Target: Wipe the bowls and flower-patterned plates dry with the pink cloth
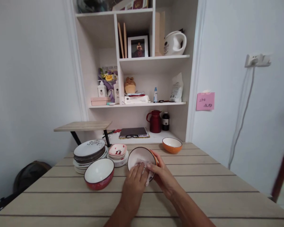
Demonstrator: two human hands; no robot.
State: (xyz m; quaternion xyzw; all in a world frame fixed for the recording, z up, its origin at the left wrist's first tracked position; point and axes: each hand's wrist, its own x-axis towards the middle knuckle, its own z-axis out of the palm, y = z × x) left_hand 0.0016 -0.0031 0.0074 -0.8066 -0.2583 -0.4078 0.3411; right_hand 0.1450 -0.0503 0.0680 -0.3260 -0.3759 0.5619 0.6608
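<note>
A bowl [138,154], white inside with a dark rim and an orange outer side, is tilted towards me above the table. My right hand [164,173] grips it by its right side, thumb over the rim and fingers behind. Inside the bowl, my left hand [136,179] presses a crumpled pale cloth [148,181] against the wall; the cloth is partly hidden under the fingers. To the left of my hands stands a red bowl [99,171] with a white inside. Behind it on the right are small square dishes [117,150] stacked on round white plates [121,162].
A tall stack of plates [89,148] stands at the left, by a small raised wooden stand [84,126]. An orange bowl [172,145] sits at the table's back right. Behind the slatted table [186,201], a shelf niche holds a red jug [155,121], a dark bottle [165,121] and a laptop [133,131].
</note>
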